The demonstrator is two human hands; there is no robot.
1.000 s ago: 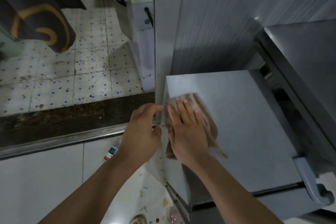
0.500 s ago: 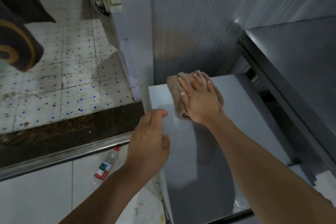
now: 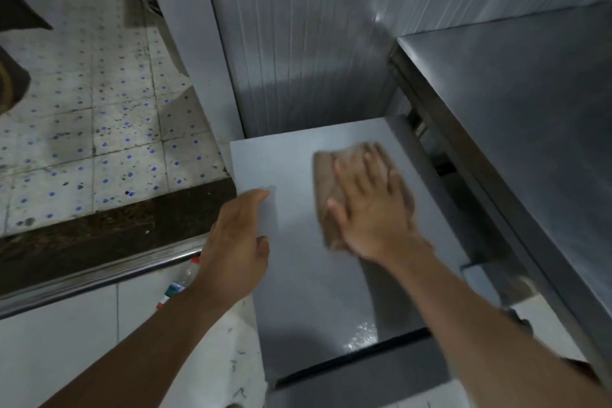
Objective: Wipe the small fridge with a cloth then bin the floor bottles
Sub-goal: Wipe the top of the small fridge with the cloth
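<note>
Rightward went the cloth [image 3: 326, 195] under the flat, spread right hand [image 3: 371, 209] (left hand [image 3: 236, 242] open, bracing the fridge [image 3: 298, 275] edge); overlapping strokes would serve best.

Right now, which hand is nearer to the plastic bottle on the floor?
Left. The left hand rests on the small fridge's left edge, directly above the plastic bottle. The right hand presses the cloth farther right.
</note>
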